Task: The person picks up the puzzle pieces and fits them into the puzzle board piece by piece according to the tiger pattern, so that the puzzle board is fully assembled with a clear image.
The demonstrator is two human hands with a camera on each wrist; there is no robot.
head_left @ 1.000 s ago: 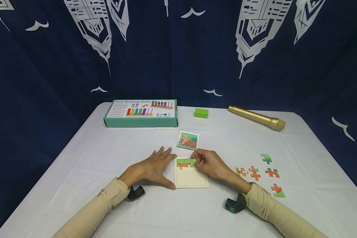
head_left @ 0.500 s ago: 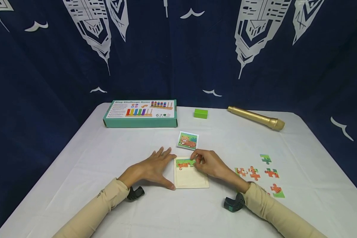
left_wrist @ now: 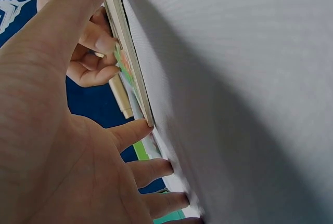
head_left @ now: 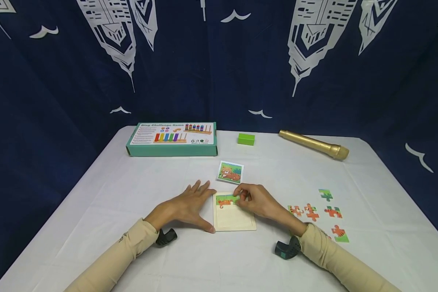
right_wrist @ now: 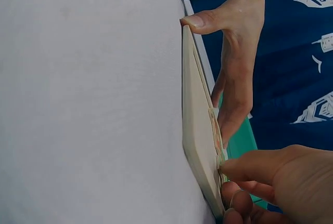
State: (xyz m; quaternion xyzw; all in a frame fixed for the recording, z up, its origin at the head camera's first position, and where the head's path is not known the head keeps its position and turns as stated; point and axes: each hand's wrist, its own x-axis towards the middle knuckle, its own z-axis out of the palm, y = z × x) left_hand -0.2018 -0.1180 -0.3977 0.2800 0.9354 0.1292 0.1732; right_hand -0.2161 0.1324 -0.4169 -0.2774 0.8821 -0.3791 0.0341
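Note:
A pale wooden puzzle tray (head_left: pixel 235 221) lies flat, with joined green and orange puzzle pieces (head_left: pixel 224 200) along its far left part. My left hand (head_left: pixel 190 206) has its fingers spread; thumb and index finger touch the tray's left corners, as the left wrist view also shows. At the far right of the tray, my right hand (head_left: pixel 257 200) pinches a green-edged puzzle piece (left_wrist: pixel 125 67) against the tray. In the right wrist view, my right thumb (right_wrist: pixel 244 166) is on the piece's edge. The fingers hide most of that piece.
A tiger picture card (head_left: pixel 230 172) lies beyond the tray. Several loose puzzle pieces (head_left: pixel 312 212) lie to the right, some partly behind the right forearm. Farther back are a teal game box (head_left: pixel 173 151), a green block (head_left: pixel 246 139) and a gold microphone (head_left: pixel 312 144).

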